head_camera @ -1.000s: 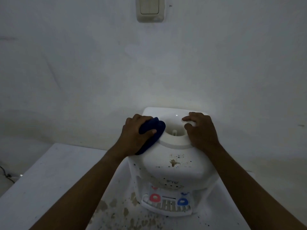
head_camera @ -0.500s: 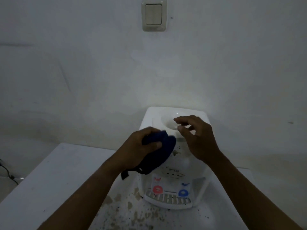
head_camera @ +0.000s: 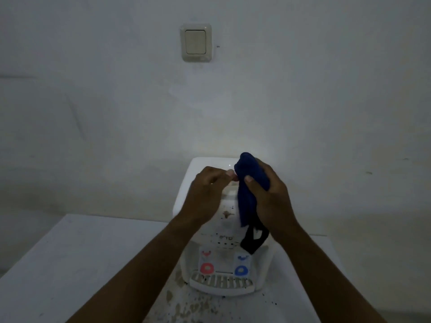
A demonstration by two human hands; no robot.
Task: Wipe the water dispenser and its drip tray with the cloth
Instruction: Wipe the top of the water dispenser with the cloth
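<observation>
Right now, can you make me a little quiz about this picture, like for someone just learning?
1. Which hand holds the blue cloth?
2. True or false: the cloth is lying flat on the drip tray.
3. Which tap is on the viewer's left side of the water dispenser: A) the red tap or B) the blue tap?

Key:
1. The right hand; the left hand pinches at its edge.
2. False. It hangs in the air above the dispenser's stained front.
3. A.
</observation>
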